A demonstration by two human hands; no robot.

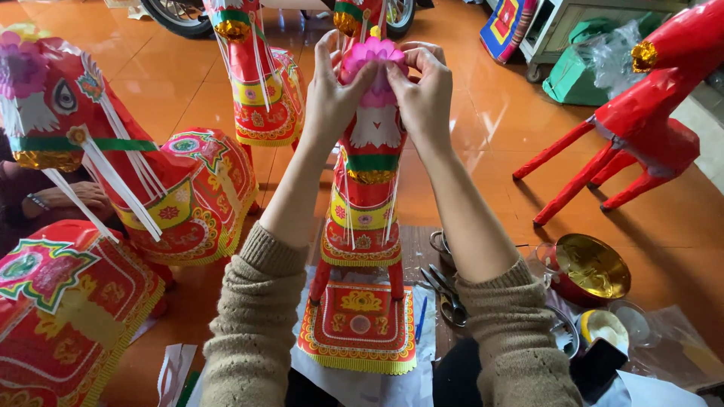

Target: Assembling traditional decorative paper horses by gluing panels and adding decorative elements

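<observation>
A red paper horse [367,181] with gold trim stands upright in front of me, facing away. A pink paper flower [375,53] sits on top of its head. My left hand [333,90] and my right hand [424,87] both press their fingers on that flower, one from each side. White paper ribbons hang down the horse's neck. A decorated red saddle cloth [360,324] lies over its back toward me.
Finished red paper horses stand at left [166,188] and behind [260,83]; an undecorated red one [641,120] is at right. Scissors [445,294], a gold-lined red tin [592,267], a glue cup [603,325] lie at lower right. Another person's hand [72,197] rests at far left.
</observation>
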